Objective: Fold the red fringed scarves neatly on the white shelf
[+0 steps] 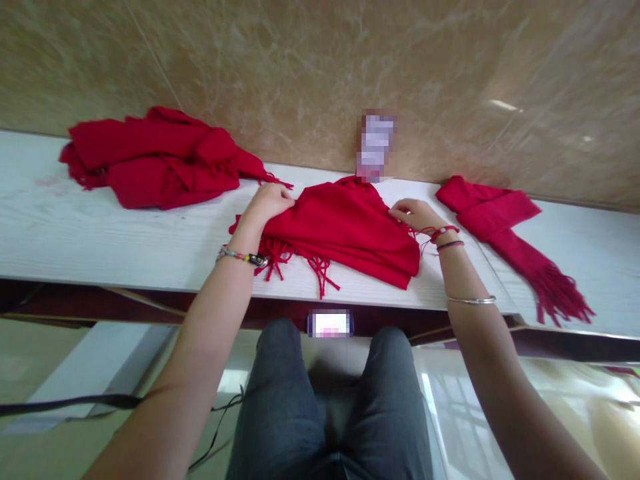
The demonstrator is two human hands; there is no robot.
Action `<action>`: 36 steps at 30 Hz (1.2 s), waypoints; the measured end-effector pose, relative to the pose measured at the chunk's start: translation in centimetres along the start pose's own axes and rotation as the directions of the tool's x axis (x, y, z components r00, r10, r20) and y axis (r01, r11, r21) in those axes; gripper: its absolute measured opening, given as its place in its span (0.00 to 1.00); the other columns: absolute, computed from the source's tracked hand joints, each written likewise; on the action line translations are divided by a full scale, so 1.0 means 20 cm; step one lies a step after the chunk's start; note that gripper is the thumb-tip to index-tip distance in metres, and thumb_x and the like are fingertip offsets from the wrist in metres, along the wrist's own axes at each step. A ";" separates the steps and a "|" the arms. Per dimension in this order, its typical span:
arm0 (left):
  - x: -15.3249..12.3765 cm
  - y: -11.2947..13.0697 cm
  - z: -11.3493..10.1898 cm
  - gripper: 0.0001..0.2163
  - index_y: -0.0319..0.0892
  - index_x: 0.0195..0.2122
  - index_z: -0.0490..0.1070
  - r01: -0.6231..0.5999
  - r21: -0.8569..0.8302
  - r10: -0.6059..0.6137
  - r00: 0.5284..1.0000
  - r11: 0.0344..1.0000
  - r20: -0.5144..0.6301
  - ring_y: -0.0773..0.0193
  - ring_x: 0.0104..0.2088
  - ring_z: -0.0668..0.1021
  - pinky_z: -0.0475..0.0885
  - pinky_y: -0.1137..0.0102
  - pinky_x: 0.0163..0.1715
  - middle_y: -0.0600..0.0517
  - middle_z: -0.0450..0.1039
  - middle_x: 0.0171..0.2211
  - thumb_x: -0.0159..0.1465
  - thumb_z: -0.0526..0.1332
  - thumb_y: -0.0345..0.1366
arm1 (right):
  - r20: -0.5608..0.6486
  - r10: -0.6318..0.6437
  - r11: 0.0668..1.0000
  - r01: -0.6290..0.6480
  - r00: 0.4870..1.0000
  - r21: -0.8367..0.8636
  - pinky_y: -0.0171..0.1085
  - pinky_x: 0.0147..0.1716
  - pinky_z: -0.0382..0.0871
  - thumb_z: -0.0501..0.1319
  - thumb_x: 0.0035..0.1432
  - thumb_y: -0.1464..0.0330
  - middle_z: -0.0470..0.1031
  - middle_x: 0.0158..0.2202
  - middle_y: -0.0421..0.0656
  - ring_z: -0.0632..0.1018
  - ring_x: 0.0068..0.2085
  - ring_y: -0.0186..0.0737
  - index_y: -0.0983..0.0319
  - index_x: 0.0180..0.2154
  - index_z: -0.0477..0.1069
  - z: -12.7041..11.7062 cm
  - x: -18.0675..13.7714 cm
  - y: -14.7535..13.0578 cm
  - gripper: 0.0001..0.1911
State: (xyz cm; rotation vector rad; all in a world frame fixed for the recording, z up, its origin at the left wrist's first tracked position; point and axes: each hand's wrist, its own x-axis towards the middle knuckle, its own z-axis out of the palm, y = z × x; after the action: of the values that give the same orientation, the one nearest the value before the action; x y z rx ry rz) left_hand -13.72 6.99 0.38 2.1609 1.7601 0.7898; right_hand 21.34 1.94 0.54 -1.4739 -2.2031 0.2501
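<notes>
A red fringed scarf (345, 223) lies loosely folded in front of me, its tassels hanging toward the front edge of the white tabletop (195, 253). My left hand (273, 202) is closed at the scarf's upper left edge, the fingertips partly hidden by the cloth. At the right edge my right hand (416, 215) pinches the fabric between thumb and fingers. To the left rests a crumpled heap of red cloth (170, 160) with fringe. Another red scarf (500, 217), folded narrow with its tasselled end toward me, lies on the right.
A tan marble wall (280, 80) rises right behind the tabletop. A blurred upright object (376, 143) leans there behind the middle scarf. Below the front edge is a blurred bright rectangle (330, 323) above my knees. A black strap (75, 403) crosses at lower left.
</notes>
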 end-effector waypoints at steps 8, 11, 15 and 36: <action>-0.05 0.19 0.07 0.18 0.37 0.44 0.72 -0.292 -0.021 0.293 0.956 0.956 0.025 0.59 0.50 0.70 0.62 0.66 0.55 0.47 0.69 0.46 0.61 0.55 0.44 | -0.131 -0.051 0.999 0.051 0.990 -0.009 0.43 0.39 0.69 0.59 0.53 0.65 0.73 0.34 0.48 0.73 0.34 0.43 0.62 0.38 0.75 0.11 0.04 -0.06 0.12; -0.06 0.21 0.09 0.17 0.36 0.42 0.73 -0.353 -0.018 0.354 0.933 0.935 0.062 0.61 0.49 0.70 0.63 0.67 0.54 0.48 0.69 0.45 0.62 0.54 0.44 | -0.135 -0.037 0.999 0.033 0.990 -0.036 0.44 0.39 0.68 0.60 0.52 0.66 0.73 0.31 0.48 0.73 0.35 0.45 0.62 0.31 0.74 0.12 0.05 -0.07 0.06; -0.04 0.19 0.10 0.11 0.40 0.35 0.72 -0.351 -0.085 0.337 0.931 0.933 -0.141 0.58 0.47 0.72 0.65 0.64 0.52 0.46 0.72 0.42 0.63 0.54 0.41 | -0.295 0.012 0.999 -0.024 0.955 -0.035 0.43 0.37 0.68 0.59 0.53 0.67 0.71 0.29 0.45 0.71 0.33 0.43 0.60 0.27 0.71 0.09 0.05 -0.06 0.05; -0.04 0.14 0.00 0.23 0.41 0.17 0.65 -0.346 -0.189 0.369 0.924 0.919 0.101 0.64 0.27 0.74 0.69 0.69 0.35 0.52 0.69 0.21 0.64 0.51 0.50 | 0.324 -0.104 0.991 0.071 0.940 0.112 0.36 0.27 0.61 0.54 0.54 0.50 0.66 0.20 0.39 0.66 0.24 0.34 0.62 0.21 0.69 -0.07 -0.04 -0.09 0.23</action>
State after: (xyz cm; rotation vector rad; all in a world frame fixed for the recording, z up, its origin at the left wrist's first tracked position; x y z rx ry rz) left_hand -11.56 5.52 1.62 2.3883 1.2003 0.8160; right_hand 20.78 0.34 2.37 -1.3551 -2.4693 0.6059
